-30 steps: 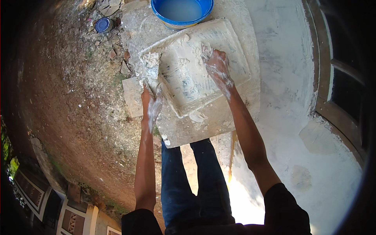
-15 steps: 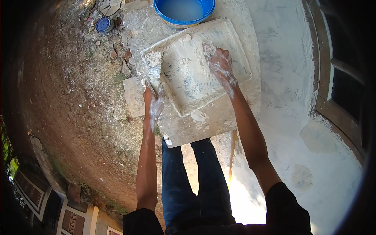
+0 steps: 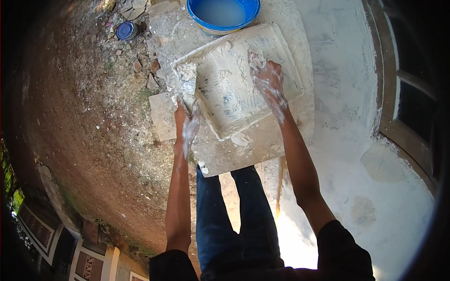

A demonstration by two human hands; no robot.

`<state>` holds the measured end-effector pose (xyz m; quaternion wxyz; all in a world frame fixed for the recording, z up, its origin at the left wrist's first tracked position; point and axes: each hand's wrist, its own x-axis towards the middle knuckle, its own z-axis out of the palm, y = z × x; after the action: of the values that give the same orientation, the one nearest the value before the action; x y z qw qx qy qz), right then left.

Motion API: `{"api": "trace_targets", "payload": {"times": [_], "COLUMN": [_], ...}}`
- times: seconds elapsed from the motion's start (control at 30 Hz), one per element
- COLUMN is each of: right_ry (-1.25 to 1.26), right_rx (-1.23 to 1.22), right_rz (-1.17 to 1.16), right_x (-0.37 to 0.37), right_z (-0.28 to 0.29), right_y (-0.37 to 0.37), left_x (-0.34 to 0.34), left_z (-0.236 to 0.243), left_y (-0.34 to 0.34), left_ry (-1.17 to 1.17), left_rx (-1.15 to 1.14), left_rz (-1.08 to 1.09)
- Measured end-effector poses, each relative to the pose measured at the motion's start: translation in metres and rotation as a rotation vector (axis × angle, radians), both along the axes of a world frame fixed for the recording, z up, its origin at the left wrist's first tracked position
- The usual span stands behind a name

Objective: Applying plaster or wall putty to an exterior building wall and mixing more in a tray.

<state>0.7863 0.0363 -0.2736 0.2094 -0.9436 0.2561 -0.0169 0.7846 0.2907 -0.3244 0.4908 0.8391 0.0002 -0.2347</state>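
A shallow rectangular tray [image 3: 287, 56], smeared with wet white plaster, lies tilted on a flat board in front of me. My left hand [image 3: 187, 119], spotted with plaster, is closed around the handle of a putty knife [image 3: 188, 85]. Its blade reaches over the tray's left edge with a lump of plaster near the tip. Inside the tray's right half, my right hand [image 3: 270, 84] grips a plaster-coated scraper [image 3: 256, 59], seen only in part. Thick plaster [image 3: 228, 54] is spread across the tray's middle and far side.
A blue bucket [image 3: 220, 24] of cloudy water stands beyond the tray. The plaster-spattered board [image 3: 220, 161] reaches over my legs. A small lidded can [image 3: 126, 31] and broken tiles [image 3: 152, 83] lie on dirt at left. A whitish wall [image 3: 342, 93] with a framed window [image 3: 391, 126] rises at right.
My right hand has drawn slightly toward me and to the right within the tray. The left hand keeps its hold at the tray's edge. The whole view has shifted a little.
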Motion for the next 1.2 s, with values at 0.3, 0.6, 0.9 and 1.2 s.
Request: {"api": "trace_targets", "payload": {"times": [0.3,0.6,0.9,1.2], "right_ry": [0.136,-0.147,-0.149,-0.007], "right_rx": [-0.020,-0.018,0.062,0.186], "right_rz": [0.040,-0.115,-0.161,-0.369], "right_x": [0.009,-0.002,-0.008,-0.002], "right_z": [0.003,0.012,0.009,-0.014], "right_y": [0.020,-0.002,-0.006,0.031], "left_x": [-0.003,0.000,0.002,0.001], "left_z": [-0.005,0.003,0.003,0.010], "left_y": [0.002,0.001,0.001,-0.004], "left_ry": [-0.023,0.141,0.068,0.046], "left_rx": [-0.011,0.007,0.020,0.003], "left_rz": [0.009,-0.006,-0.014,0.008]}}
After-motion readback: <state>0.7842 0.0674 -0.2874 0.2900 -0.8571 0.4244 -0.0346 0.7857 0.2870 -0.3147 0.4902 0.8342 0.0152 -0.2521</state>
